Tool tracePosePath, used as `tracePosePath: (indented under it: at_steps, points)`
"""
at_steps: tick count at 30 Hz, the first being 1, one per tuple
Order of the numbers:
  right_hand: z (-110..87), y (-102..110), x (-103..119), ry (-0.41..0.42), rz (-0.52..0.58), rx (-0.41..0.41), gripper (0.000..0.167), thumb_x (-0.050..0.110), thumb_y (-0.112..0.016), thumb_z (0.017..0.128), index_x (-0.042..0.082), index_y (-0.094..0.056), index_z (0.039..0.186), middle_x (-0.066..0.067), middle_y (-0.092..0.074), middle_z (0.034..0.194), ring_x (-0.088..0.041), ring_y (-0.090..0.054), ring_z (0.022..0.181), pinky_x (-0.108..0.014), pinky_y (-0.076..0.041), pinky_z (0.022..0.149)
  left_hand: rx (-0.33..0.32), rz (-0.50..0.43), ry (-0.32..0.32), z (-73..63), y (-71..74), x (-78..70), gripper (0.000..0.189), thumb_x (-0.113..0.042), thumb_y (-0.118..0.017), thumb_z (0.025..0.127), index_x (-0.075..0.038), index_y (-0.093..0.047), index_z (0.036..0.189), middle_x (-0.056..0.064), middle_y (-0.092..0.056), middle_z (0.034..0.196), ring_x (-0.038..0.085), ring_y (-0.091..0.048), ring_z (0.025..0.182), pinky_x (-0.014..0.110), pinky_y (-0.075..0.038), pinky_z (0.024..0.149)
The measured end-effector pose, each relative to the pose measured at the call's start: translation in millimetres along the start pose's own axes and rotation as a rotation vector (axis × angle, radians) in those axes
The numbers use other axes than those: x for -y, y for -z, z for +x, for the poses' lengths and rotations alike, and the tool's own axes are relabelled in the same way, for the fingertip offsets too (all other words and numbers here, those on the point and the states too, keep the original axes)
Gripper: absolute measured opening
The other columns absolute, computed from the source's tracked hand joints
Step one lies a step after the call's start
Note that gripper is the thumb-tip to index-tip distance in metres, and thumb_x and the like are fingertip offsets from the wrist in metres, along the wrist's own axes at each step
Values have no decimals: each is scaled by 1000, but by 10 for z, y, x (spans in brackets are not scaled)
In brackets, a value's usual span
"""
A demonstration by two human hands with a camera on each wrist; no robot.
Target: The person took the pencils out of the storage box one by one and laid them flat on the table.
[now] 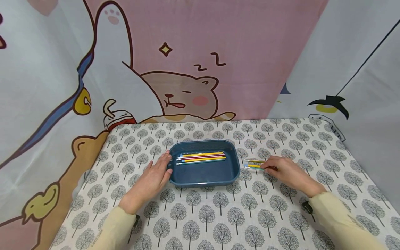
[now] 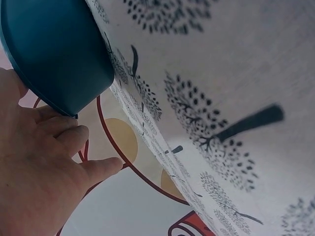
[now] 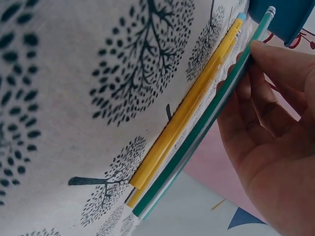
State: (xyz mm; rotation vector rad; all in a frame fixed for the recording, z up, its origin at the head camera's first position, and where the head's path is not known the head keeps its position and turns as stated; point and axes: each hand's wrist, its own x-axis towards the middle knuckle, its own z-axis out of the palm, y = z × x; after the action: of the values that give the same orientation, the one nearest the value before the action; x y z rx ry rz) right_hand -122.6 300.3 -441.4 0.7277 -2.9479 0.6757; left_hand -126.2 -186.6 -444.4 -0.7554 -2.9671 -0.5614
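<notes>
Pinching the green pencil [image 3: 188,139] right of the tray [image 1: 203,175], my right grip [image 1: 285,171] might brush and roll the yellow pencils [image 3: 179,120] just beyond; my left grip [image 1: 153,177], fingers relaxed against the tray's edge, could let it slide.

Head view: the right hand [image 1: 285,172] is hiding the right ends of the loose pencils [image 1: 253,166]. Left-wrist view: edges are cropping the tray [image 2: 56,54].

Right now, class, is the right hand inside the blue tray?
No, the right hand is beside the blue tray, pinching a green pencil.
</notes>
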Motion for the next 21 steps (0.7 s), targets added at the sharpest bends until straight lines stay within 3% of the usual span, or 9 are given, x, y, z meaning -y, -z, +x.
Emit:
tracePosePath:
  at_steps: [9,21]
  points:
    - [57,-30,-21,-15,13,23,16,4,-80,88,11,-81,103,7,-71,96,-8,-64,82,-32,-58,72,-4,-2,1,-7,-5,6,58,-32,-43,112,-2,-34,161,13,-23,170,32,-29,154,69,-25,118]
    - [59,-66,-44,-1,-6,24,19,1,-80,86,10,-80,103,5,-72,96,-12,-67,83,-35,-60,75,-9,-3,-7,-1,-10,14,58,-35,-41,113,-1,-34,160,14,-24,170,33,-30,153,70,-26,117]
